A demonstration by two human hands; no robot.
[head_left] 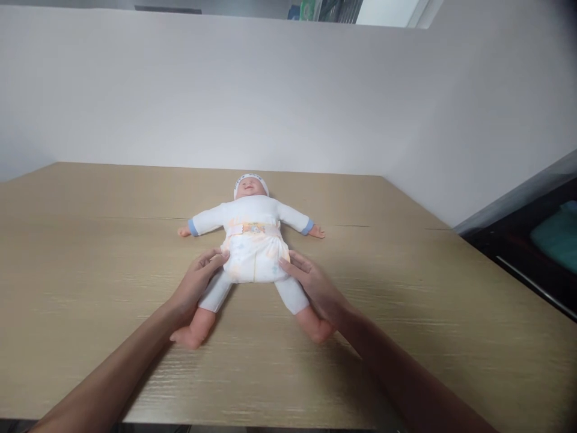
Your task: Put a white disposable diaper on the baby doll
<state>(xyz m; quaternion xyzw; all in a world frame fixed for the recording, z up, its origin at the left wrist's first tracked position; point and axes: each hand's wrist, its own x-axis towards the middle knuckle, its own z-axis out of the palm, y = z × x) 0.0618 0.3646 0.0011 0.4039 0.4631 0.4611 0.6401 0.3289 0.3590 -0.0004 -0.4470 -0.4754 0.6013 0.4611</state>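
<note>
A baby doll [251, 210] in a white outfit with blue cuffs and a white headband lies on its back, head away from me, arms spread and legs apart. Around its hips sits a white printed diaper [255, 261], its waistband fastened across the belly. My left hand [202, 273] pinches the diaper's edge at the left hip, thumb on top. At the right hip, my right hand [309, 273] has the other edge between thumb and fingers. Parts of the fingers are hidden behind the diaper's sides.
The doll rests on a wooden table [112, 252]. Behind the table stands a pale wall [202, 90]. A black object [532, 240] with teal material [559, 234] is beyond the table's right edge.
</note>
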